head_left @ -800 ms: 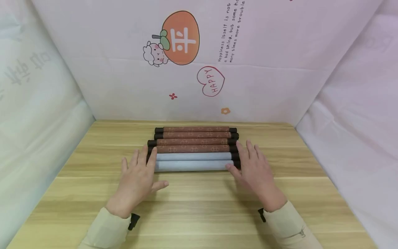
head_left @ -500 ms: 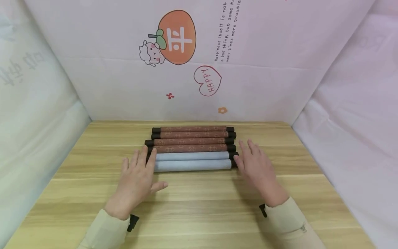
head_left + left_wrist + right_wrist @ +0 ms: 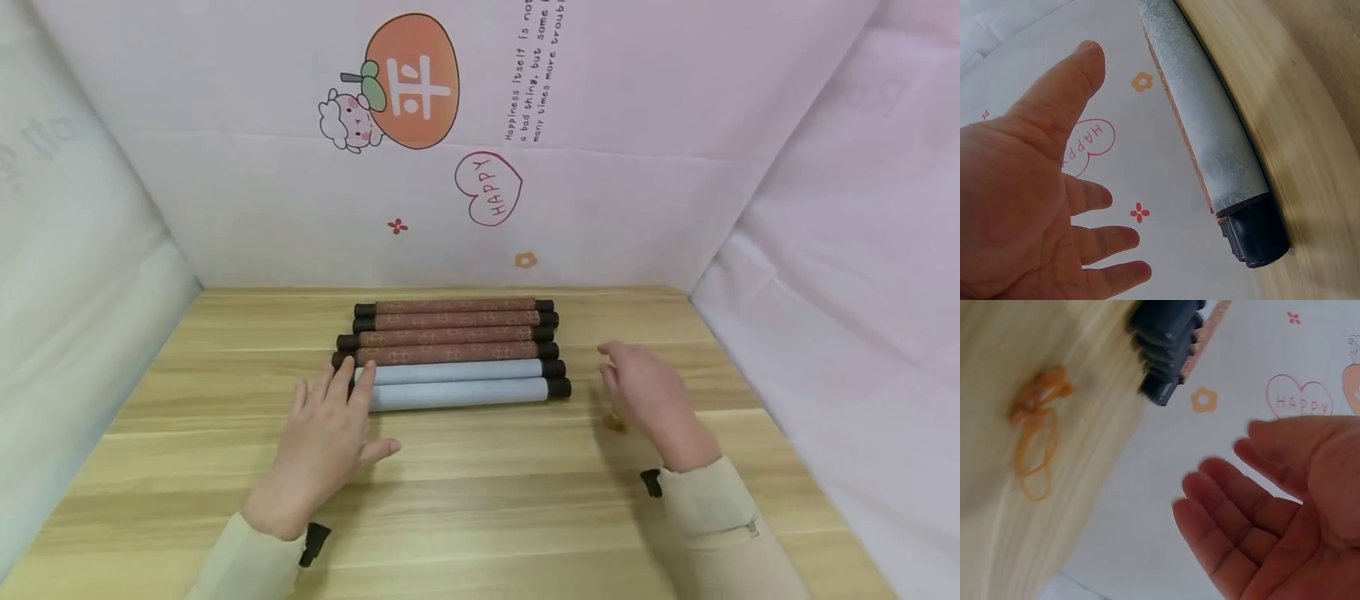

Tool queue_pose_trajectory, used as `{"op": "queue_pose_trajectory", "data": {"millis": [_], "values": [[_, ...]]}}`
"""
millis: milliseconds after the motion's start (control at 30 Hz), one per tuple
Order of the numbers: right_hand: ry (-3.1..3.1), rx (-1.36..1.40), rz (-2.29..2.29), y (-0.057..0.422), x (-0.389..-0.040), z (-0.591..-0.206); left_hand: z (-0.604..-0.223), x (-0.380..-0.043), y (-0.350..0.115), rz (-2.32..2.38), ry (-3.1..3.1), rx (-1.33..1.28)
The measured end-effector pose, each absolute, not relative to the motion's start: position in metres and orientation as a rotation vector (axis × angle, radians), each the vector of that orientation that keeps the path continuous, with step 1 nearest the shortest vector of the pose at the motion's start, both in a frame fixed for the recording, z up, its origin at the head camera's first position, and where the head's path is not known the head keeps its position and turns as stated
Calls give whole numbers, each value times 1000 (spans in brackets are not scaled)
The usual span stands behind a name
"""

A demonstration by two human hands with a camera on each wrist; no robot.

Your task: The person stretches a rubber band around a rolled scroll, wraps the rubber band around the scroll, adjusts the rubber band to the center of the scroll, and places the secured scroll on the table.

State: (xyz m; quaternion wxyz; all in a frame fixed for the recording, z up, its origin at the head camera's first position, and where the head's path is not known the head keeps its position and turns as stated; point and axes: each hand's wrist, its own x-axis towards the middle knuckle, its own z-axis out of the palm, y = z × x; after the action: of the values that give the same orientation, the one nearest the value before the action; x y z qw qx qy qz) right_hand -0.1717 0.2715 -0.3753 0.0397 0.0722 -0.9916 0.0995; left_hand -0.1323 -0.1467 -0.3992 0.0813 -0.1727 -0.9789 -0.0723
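Several rolled brown scrolls [image 3: 450,337] with gold patterns and black end knobs lie side by side, with two pale blue scrolls [image 3: 457,394] nearest me. My left hand [image 3: 318,442] has its fingers spread and straight, fingertips at the left ends of the blue scrolls and covering part of their knobs. Its palm and raised thumb show in the left wrist view, beside a blue scroll [image 3: 1210,125]. To the right of the scrolls is my right hand [image 3: 648,387], loosely bent and empty. Close by it on the table lies a small bunch of orange-yellow rubber bands [image 3: 1038,434].
The wood-grain table [image 3: 480,517] runs back to a white printed cloth [image 3: 600,208]. More white cloth hangs along the left [image 3: 75,250] and right sides [image 3: 840,250].
My right hand has moved right, away from the scrolls' right ends, and its fingers have bent. The rubber bands have come into sight beside it. My left hand stays at the left ends.
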Motion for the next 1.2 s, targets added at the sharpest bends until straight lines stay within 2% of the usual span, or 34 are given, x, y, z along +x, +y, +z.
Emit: {"op": "queue_pose_trajectory", "data": {"millis": [500, 867, 1200], "values": [[-3299, 208, 148, 284, -168, -408, -403, -128, -144, -245, -2831, -639], [-3317, 178, 89, 285, -168, -412, -406, -128, -142, -255, -2892, -650], [-3331, 128, 222, 285, -171, -406, -405, -127, -141, -270, -2897, -655]]}}
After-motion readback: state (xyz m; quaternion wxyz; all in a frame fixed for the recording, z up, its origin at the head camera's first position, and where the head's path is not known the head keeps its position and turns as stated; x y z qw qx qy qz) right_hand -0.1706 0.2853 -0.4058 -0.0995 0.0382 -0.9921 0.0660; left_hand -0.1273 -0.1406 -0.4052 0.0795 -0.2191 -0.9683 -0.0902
